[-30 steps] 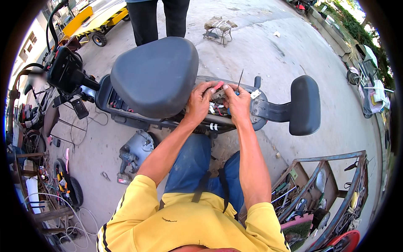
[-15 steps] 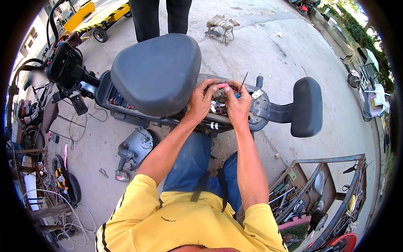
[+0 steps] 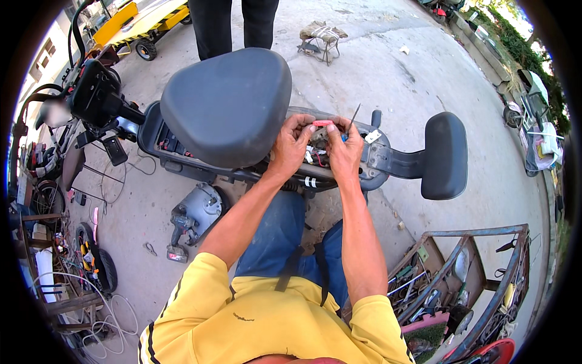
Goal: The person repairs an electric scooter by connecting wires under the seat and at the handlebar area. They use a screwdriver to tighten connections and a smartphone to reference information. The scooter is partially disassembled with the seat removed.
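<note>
Above the open rear body of an electric scooter (image 3: 370,173), a small red tube-like piece (image 3: 322,123) spans my two hands. The fingertips of my left hand (image 3: 290,144) pinch its left end. My right hand (image 3: 344,155) pinches the other end, and a thin dark-shafted screwdriver (image 3: 355,116) with a bit of blue handle sticks up from between its fingers. Below my fingers lie loose wires and a white connector (image 3: 309,159). My left hand is beside the raised dark seat (image 3: 227,103). Whether a wire runs inside the red piece is too small to tell.
The scooter's padded backrest (image 3: 445,156) stands to the right, its handlebar (image 3: 91,91) at far left. A cordless drill (image 3: 180,227) rests by a round metal part. A metal rack of tools (image 3: 467,273) is at lower right. Someone's dark-trousered legs (image 3: 233,24) are beyond the seat.
The red piece has turned from slightly tilted to nearly level and shows more of its length between my fingertips. Both hands stay in nearly the same place.
</note>
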A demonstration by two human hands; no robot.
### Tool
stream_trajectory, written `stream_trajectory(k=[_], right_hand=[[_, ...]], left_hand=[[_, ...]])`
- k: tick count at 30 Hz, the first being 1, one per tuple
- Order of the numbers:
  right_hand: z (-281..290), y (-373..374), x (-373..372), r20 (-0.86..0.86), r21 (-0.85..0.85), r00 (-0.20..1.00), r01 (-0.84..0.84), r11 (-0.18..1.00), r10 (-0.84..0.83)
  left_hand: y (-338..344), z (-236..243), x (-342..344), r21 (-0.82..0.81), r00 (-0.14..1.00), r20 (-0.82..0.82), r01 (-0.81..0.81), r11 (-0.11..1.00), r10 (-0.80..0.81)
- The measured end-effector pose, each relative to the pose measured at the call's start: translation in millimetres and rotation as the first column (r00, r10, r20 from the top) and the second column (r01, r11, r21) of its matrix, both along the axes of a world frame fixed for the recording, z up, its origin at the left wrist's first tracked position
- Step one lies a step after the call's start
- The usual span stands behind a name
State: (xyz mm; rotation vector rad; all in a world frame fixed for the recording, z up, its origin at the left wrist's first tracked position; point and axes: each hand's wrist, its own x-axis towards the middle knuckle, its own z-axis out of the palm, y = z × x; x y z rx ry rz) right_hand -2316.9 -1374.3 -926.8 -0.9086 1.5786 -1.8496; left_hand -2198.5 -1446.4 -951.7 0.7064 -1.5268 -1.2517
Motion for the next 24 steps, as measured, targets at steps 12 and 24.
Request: stream_trajectory(k=[12, 24], right_hand=[[1, 2, 1, -0.063, -0.011, 0.998, 0.003, 1.0, -0.004], [-13, -1, -3, -0.214, -0.063, 0.977, -0.003, 0.998, -0.011]], left_hand=[[1, -6, -2, -0.075, 0.999, -0.043, -0.023, 0.997, 0.02], [3, 2, -1, -0.315, 0.983, 0.119, -0.099, 0.944, 0.143]])
